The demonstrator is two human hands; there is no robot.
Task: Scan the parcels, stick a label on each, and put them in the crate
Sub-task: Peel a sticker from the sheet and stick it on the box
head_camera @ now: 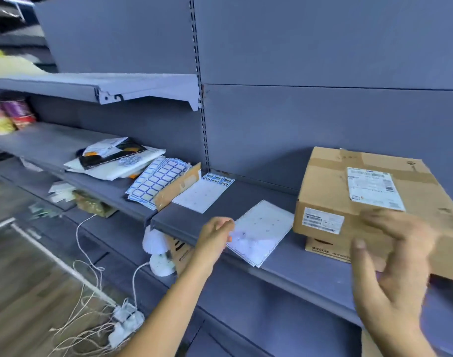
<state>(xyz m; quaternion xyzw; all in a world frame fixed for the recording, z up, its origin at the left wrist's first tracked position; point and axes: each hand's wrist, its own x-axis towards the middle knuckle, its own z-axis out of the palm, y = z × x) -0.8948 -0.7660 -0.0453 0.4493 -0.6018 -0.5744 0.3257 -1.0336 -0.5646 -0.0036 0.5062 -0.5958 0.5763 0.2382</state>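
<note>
The grey metal shelf (246, 199) carries everything at about your waist. The largest thing on it is the brown cardboard parcel box (323, 181), at the right end, resting on a flatter cardboard box (323, 247). Its long axis runs from you back toward the shelf wall, and a white printed shipping label (374, 188) lies face up on its lid.

The parcel lies straight ahead of your right hand (392, 256), which is just in front of its near face. That hand is blurred, with the fingers spread wide and nothing in them that I can see. It is plainly the nearer hand to the box.

Just left of the box, a white label backing sheet (264, 230) lies flat with its near corner overhanging the shelf lip. Your left hand (213, 237) pinches its left corner with curled fingers. So the label has to travel rightward to the lid, and I judge nothing blocks that path.

Further left are a second white sheet with blue labels along its far edge (203, 195), a tilted strip of cardboard (179, 186), a fanned stack of blue-bordered label sheets (158, 182), and a pile of plastic mailer bags (112, 158).

No crate or scanner is in view.
</note>
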